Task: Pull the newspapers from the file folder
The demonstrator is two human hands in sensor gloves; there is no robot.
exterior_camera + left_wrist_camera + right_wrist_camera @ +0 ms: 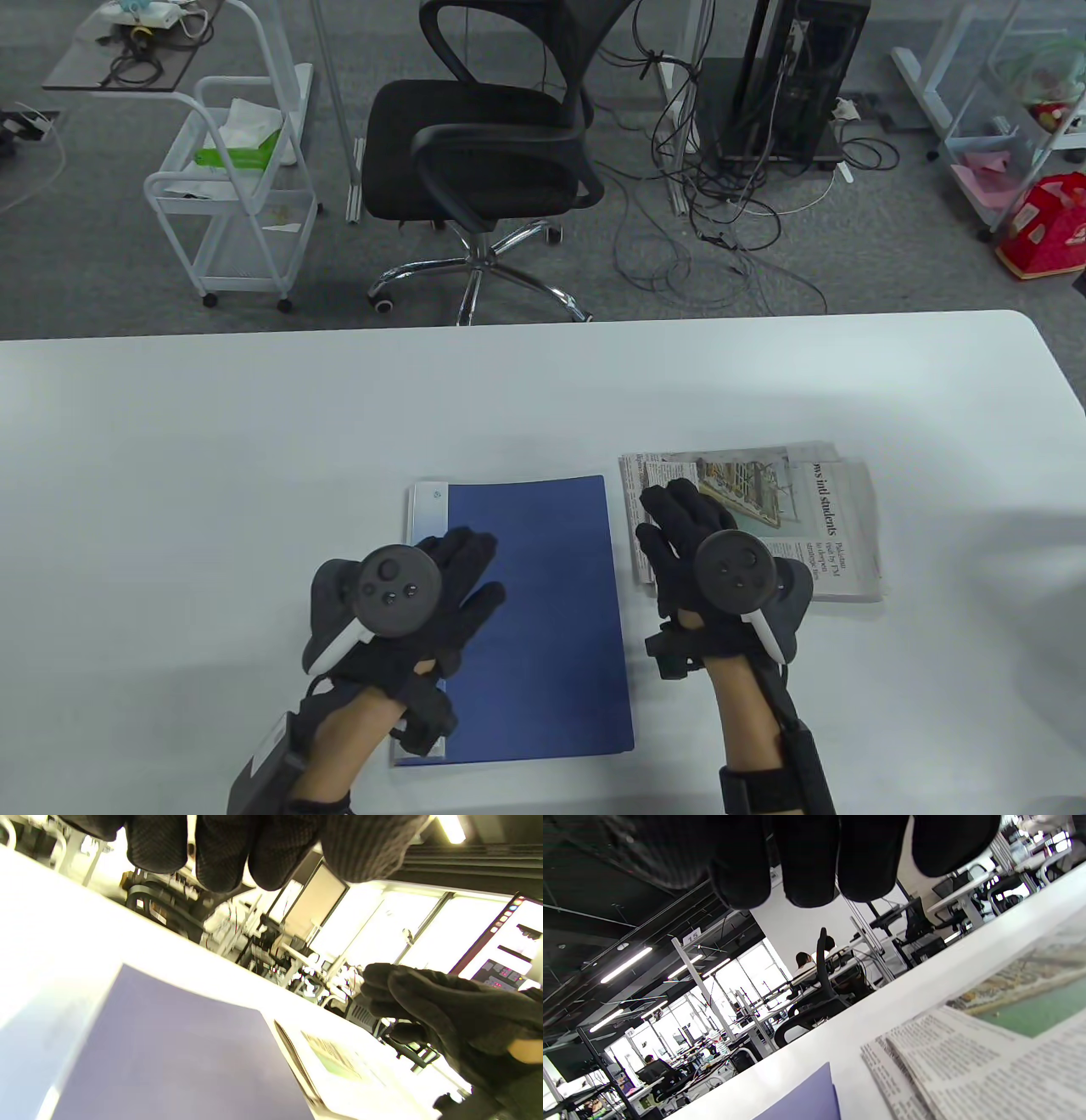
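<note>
A closed blue file folder point(543, 611) lies flat on the white table point(212, 475), with a white sheet edge showing along its left side. A stack of folded newspapers point(814, 509) lies just to its right, outside the folder. My left hand point(462, 573) hovers over the folder's left part, fingers spread and holding nothing. My right hand point(670, 526) hovers over the newspapers' left edge, also empty. The left wrist view shows the folder point(169, 1060), the newspapers point(339, 1060) and my right hand point(445, 1014). The right wrist view shows the newspapers point(988, 1060) and a folder corner point(806, 1099) under my fingers point(806, 861).
Beyond the table's far edge point(509, 327) stand a black office chair point(484, 144), a white wire cart point(237, 187) and a computer tower with loose cables point(764, 170). Bare tabletop lies to the left and far side of the folder.
</note>
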